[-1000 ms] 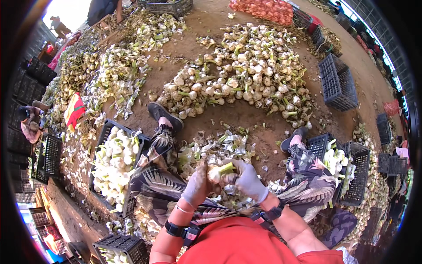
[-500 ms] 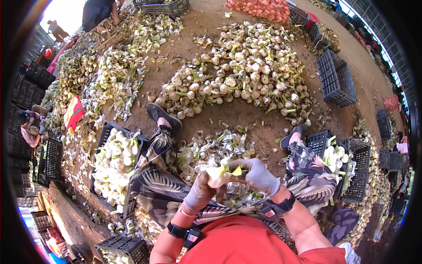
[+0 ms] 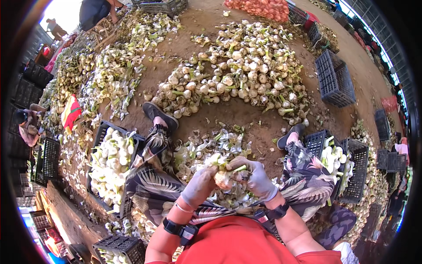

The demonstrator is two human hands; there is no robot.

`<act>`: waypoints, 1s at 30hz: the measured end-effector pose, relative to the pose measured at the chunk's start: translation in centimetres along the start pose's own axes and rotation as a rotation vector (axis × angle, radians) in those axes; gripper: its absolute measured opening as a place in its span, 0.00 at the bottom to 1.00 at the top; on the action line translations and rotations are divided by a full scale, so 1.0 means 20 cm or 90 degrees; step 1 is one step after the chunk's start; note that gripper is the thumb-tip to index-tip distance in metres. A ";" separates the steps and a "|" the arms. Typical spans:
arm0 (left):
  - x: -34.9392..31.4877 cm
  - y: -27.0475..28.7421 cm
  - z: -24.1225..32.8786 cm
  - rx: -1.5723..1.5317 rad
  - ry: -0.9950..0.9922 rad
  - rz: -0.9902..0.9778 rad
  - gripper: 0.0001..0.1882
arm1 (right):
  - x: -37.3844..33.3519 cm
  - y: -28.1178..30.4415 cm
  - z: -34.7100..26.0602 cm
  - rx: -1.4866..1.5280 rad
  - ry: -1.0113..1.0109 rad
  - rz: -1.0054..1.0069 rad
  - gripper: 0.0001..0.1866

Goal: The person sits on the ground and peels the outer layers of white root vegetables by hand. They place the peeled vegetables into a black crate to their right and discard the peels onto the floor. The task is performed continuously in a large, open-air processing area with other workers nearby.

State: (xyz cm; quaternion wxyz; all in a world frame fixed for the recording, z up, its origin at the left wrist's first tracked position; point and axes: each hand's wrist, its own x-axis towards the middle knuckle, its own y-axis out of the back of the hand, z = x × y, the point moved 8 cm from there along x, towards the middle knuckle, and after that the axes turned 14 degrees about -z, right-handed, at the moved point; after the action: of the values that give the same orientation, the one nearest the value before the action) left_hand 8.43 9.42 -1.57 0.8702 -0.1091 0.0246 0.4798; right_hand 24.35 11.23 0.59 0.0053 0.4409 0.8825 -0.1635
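A single garlic bulb, rounded and pale cream with browner, dirt-tinged patches low on its side, sits between the person's left hand and right hand, the left-hand fingers against its left side and the right-hand fingers close at its right. It lies tilted, with a short, thick green stem angling up and to the right toward the right thumb and fingers, and pale, ragged skin showing about its top. It is held up in front of the person's body, between the spread knees, though the fingers hide part of its right side.
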 end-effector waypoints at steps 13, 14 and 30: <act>-0.20 0.01 0.18 0.428 0.129 0.008 0.21 | -0.13 0.33 0.34 0.302 -0.021 0.235 0.17; -0.18 0.00 0.21 0.501 0.120 0.060 0.19 | -0.13 0.30 0.29 0.220 -0.024 0.217 0.17; -0.09 -0.10 0.01 0.196 0.080 -0.017 0.17 | -0.17 0.26 0.09 -0.015 0.052 0.246 0.08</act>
State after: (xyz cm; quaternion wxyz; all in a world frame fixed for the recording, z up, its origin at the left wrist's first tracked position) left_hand 9.01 6.93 -0.75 0.8796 -0.0046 0.1509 0.4512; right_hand 30.20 10.95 -2.17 0.0056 0.6085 0.7826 -0.1313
